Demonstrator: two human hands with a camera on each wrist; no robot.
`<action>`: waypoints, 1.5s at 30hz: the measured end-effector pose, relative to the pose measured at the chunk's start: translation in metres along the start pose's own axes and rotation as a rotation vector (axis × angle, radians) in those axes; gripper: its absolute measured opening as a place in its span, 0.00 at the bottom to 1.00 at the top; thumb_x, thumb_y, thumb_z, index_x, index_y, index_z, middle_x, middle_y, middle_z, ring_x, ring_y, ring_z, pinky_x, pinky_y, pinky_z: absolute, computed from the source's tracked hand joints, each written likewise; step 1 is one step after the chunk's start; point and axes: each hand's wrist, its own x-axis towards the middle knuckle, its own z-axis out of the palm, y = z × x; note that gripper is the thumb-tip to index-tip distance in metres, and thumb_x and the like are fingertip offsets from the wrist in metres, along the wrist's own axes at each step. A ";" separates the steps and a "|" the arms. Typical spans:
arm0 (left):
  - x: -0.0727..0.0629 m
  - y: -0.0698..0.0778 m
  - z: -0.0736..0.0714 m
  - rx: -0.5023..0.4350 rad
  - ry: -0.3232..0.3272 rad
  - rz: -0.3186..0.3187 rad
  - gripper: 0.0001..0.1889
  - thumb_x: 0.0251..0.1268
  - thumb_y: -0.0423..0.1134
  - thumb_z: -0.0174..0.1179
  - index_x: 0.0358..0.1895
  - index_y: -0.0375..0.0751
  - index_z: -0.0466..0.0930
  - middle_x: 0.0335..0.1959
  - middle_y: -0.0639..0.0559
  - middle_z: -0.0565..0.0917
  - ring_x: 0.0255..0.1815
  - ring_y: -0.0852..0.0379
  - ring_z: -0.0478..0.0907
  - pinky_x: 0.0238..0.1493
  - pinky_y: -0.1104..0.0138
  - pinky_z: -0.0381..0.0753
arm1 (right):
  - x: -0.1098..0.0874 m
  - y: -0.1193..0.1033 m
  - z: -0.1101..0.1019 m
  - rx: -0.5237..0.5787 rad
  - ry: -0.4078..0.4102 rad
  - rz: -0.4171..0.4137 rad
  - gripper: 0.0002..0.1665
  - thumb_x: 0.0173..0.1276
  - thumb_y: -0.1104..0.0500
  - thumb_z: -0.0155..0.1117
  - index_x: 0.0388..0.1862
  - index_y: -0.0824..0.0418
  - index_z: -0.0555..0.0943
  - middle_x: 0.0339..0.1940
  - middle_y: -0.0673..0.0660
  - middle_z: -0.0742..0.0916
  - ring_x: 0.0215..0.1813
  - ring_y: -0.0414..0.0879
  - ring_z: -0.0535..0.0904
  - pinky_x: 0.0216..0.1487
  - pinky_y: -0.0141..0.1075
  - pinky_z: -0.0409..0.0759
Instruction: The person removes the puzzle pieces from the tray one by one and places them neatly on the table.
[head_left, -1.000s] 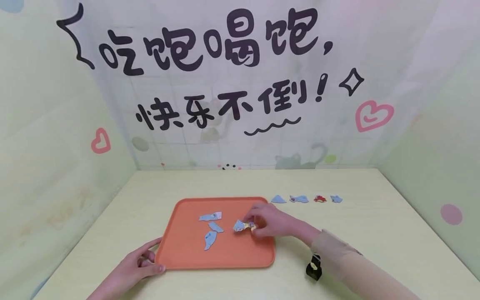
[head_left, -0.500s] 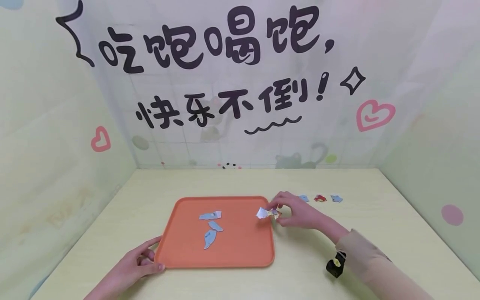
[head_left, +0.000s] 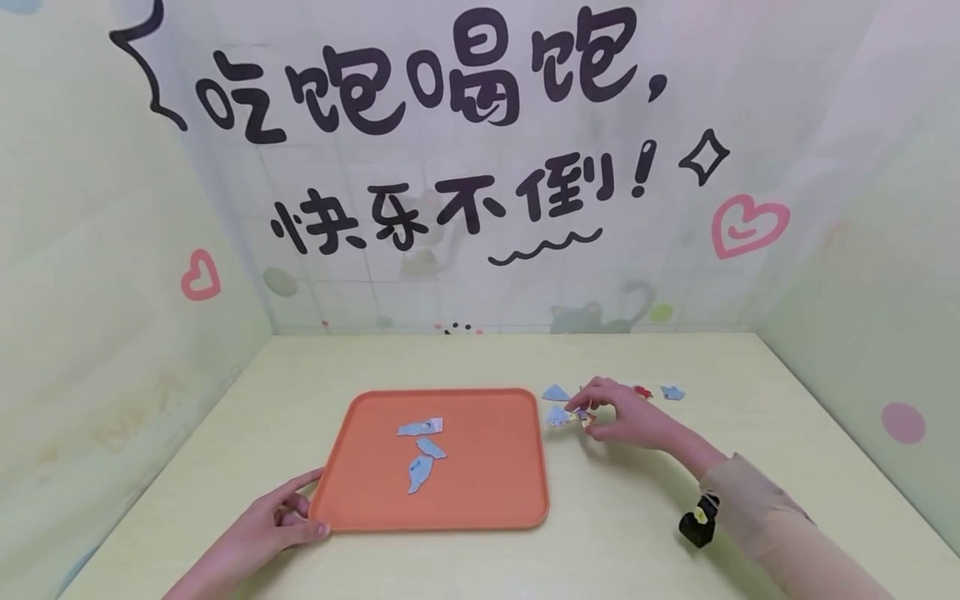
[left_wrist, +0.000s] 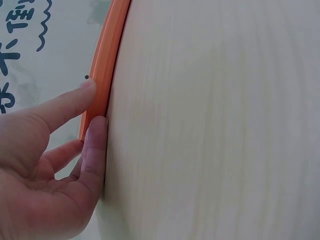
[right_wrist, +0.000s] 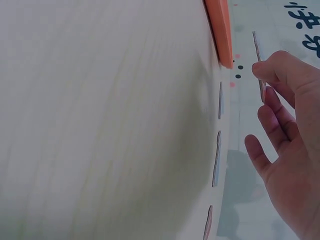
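My right hand (head_left: 626, 417) pinches a puzzle piece (head_left: 557, 416), light blue with yellowish bits, just beyond the tray's right edge. In the right wrist view the piece (right_wrist: 257, 45) appears edge-on between thumb and fingers, raised above the tabletop. My left hand (head_left: 277, 517) grips the orange tray (head_left: 487, 500) at its near left corner, and in the left wrist view fingers bear on its rim (left_wrist: 105, 60). On the tray lie three pale blue pieces: an upper one (head_left: 420, 427), a middle one (head_left: 431, 448) and a lower one (head_left: 419, 473).
Behind the right hand, loose pieces lie in a row on the table (head_left: 750, 467): a blue triangular one (head_left: 556, 392), a partly covered red one (head_left: 642, 391) and a blue one (head_left: 672, 392). A printed cloth wall (head_left: 480, 292) stands behind the table.
My right hand has lifted the puzzle piece off the tray and carried it right, past the tray's edge, over the table. The left hand has stayed at the tray's corner.
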 end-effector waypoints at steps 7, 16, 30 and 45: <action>-0.001 -0.001 0.000 0.006 0.005 0.012 0.46 0.58 0.43 0.71 0.77 0.37 0.55 0.42 0.48 0.77 0.31 0.62 0.69 0.35 0.71 0.69 | -0.005 0.010 0.004 0.035 -0.058 0.056 0.21 0.62 0.64 0.68 0.53 0.49 0.83 0.46 0.48 0.83 0.47 0.41 0.75 0.50 0.35 0.76; -0.001 0.001 0.000 0.022 0.014 0.007 0.46 0.58 0.43 0.71 0.77 0.37 0.55 0.41 0.48 0.77 0.31 0.62 0.69 0.36 0.71 0.68 | -0.006 0.011 0.012 0.067 -0.127 0.073 0.19 0.62 0.65 0.69 0.51 0.49 0.84 0.43 0.49 0.82 0.50 0.45 0.75 0.55 0.34 0.75; 0.000 0.000 0.000 0.029 0.015 0.007 0.46 0.58 0.44 0.71 0.77 0.38 0.55 0.42 0.48 0.77 0.32 0.62 0.68 0.36 0.71 0.68 | -0.005 0.020 0.014 0.163 -0.224 0.093 0.16 0.67 0.58 0.68 0.53 0.48 0.83 0.52 0.49 0.83 0.51 0.39 0.75 0.57 0.29 0.72; 0.000 0.002 -0.001 0.034 0.011 -0.007 0.47 0.57 0.46 0.72 0.77 0.39 0.55 0.42 0.49 0.77 0.33 0.61 0.69 0.36 0.71 0.68 | -0.006 0.023 0.017 0.197 -0.235 0.095 0.17 0.68 0.56 0.67 0.55 0.48 0.82 0.55 0.50 0.83 0.55 0.40 0.76 0.61 0.29 0.71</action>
